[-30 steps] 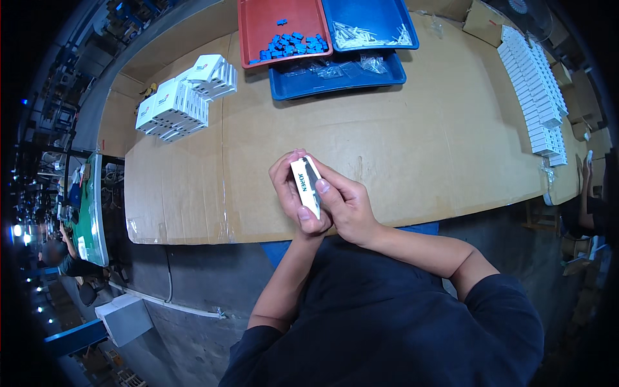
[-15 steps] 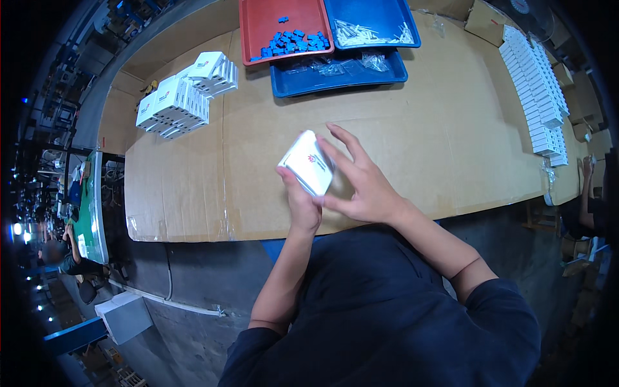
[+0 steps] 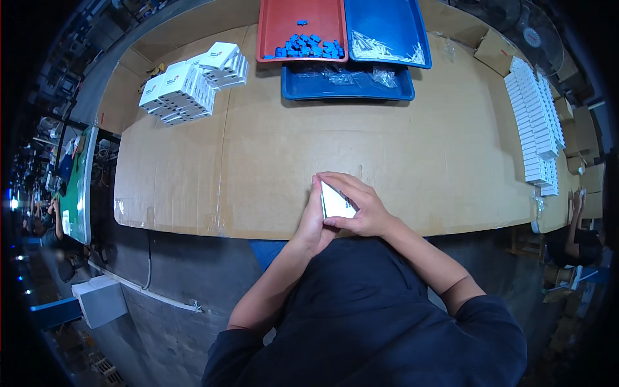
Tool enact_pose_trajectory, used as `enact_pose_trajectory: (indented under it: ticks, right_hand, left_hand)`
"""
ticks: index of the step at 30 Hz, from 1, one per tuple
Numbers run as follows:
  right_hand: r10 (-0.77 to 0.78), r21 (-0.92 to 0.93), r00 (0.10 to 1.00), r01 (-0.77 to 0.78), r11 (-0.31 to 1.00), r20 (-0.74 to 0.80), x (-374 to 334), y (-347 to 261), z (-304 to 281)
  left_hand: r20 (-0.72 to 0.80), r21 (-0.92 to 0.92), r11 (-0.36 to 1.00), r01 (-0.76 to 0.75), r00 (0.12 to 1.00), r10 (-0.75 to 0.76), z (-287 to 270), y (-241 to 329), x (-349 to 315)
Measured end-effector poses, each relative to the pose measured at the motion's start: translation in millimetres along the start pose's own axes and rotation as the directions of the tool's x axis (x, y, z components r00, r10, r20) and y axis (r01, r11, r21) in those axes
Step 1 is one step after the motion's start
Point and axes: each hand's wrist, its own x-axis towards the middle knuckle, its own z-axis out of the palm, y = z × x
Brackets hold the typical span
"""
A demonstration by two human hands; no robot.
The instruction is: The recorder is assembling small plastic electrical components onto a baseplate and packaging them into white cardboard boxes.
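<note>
A small white box [image 3: 334, 204] with dark print is held between my two hands, close to the table's front edge. My left hand [image 3: 314, 222] presses against its left side, fingers pointing forward. Over its right and far side curls my right hand [image 3: 366, 208], with the thumb along the near edge. Much of the box is covered by my fingers. Similar white boxes [image 3: 187, 87] stand in a stacked group at the far left of the cardboard-covered table [image 3: 277, 142].
At the back, a red tray [image 3: 303, 9] holds small blue parts, and a blue tray [image 3: 387, 19] holds white sticks. A lower blue tray [image 3: 309, 90] contains clear plastic bags. Tall rows of white boxes [image 3: 535, 122] line the right side. Other people [image 3: 574, 242] are at both sides.
The box has come nearer to my body and turned in my hands. My right fingers, spread beside it before, now wrap over it. The whole view has shifted slightly.
</note>
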Motion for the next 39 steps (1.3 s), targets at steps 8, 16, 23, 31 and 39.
enact_pose_trajectory:
  ticks: [8, 16, 23, 31, 39]
  right_hand:
    - [0.120, 0.353, 0.967, -0.034, 0.935, -0.225, 6.5, 17.3, 2.8]
    - [0.191, 0.234, 0.871, -0.091, 0.968, -0.452, 20.8, 57.1, -46.7]
    - [0.022, -0.461, 0.978, -0.117, 0.880, -0.205, -28.6, 25.6, -63.9]
    - [0.311, -0.569, 0.949, -0.226, 0.791, 0.055, -64.2, 3.2, -49.3]
    - [0.272, -0.641, 0.958, -0.263, 0.722, -0.087, -8.2, 34.4, -49.0]
  left_hand:
    - [0.096, -0.223, 0.972, 0.079, 0.994, -0.059, -9.8, 3.9, 16.2]
    - [0.085, 0.250, 0.796, -0.551, 0.832, 0.549, -24.9, 15.3, 46.5]
    - [0.374, 0.915, -0.154, -0.373, 0.642, 0.669, -69.5, 20.0, 11.3]
    - [0.460, 0.812, -0.505, -0.291, 0.852, 0.249, -44.4, 18.3, -15.7]
    - [0.447, 0.748, -0.637, -0.185, 0.851, 0.278, -33.5, 36.0, 16.3]
